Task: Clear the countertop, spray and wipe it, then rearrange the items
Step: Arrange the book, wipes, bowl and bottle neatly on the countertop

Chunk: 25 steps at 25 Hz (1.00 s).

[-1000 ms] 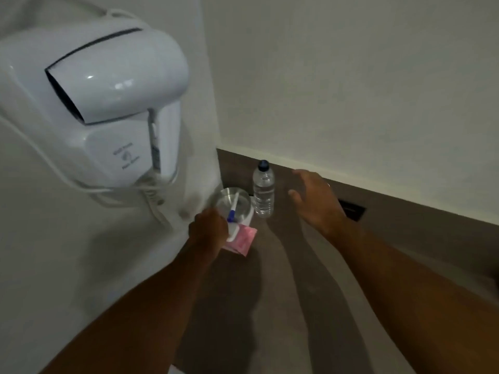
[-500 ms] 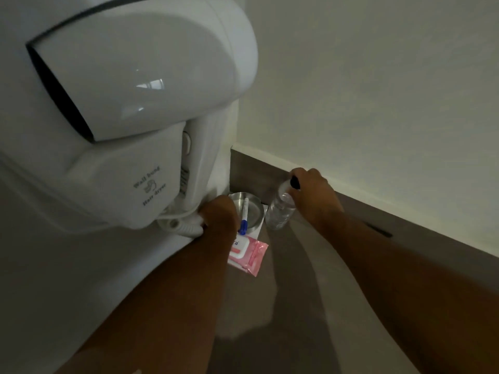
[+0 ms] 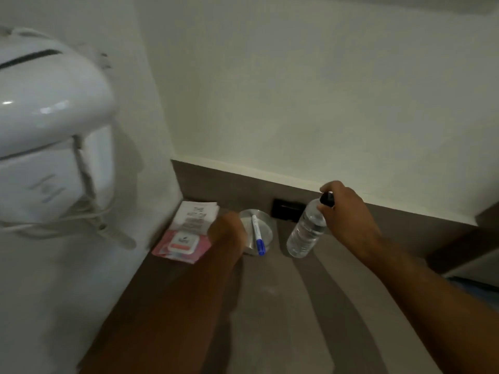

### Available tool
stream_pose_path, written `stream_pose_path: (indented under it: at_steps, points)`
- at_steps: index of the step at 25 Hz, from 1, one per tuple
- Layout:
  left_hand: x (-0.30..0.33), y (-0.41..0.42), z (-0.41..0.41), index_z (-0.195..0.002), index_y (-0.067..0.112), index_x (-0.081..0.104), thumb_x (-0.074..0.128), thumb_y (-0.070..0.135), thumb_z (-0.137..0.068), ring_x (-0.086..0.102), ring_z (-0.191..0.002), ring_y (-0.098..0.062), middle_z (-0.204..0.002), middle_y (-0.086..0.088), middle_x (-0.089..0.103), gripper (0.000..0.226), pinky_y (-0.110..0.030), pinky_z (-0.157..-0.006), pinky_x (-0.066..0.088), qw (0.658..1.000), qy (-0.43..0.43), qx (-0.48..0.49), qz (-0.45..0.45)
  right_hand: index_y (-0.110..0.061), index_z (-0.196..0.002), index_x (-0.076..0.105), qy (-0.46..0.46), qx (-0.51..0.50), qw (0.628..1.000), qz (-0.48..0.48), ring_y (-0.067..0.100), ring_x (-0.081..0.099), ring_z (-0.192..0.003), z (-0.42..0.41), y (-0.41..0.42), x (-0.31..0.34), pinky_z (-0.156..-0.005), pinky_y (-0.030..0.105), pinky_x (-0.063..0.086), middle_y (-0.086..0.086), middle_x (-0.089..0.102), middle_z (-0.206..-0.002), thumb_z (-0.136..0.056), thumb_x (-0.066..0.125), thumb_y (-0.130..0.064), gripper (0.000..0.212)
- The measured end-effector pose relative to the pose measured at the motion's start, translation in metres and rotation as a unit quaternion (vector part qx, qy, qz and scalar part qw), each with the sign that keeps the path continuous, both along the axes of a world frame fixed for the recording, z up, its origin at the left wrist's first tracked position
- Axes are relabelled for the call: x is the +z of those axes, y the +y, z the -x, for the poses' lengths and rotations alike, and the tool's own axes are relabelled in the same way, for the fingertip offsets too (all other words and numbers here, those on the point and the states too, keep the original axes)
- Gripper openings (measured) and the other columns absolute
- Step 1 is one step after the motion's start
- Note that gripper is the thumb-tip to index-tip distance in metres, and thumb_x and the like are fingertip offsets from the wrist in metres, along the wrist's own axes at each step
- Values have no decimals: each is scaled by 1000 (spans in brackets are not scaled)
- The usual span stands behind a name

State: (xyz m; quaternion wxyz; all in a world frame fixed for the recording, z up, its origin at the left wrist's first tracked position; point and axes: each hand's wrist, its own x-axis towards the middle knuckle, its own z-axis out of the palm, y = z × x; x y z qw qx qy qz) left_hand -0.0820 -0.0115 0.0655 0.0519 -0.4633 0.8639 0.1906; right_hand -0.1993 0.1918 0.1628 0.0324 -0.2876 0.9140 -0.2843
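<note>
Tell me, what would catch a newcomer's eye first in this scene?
Probably the big glossy white wall-mounted hair dryer filling the left side, its cord dangling below. Next, the right hand gripping the dark cap of a clear plastic water bottle, tilted over the grey-brown countertop. Beside it, the left hand rests at a round metal bowl holding a white-and-blue pen, with a pink wipes packet near the wall.

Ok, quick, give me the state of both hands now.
Left hand: closed at the near rim of the metal bowl; grip itself hidden.
Right hand: closed on the cap end of the tilted water bottle.
</note>
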Motion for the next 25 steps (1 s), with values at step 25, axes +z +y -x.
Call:
stream_pose_path:
  at_steps: [25]
  points:
    - [-77, 290, 170, -121, 3, 56, 65, 10, -84, 69, -97, -31, -108, -19, 69, 39, -43, -85, 57, 972, 92, -56, -207, -8, -121, 50, 111, -108, 964, -214, 33, 58, -104, 112, 216, -17, -83, 39, 52, 19, 59, -116, -83, 67, 0, 43]
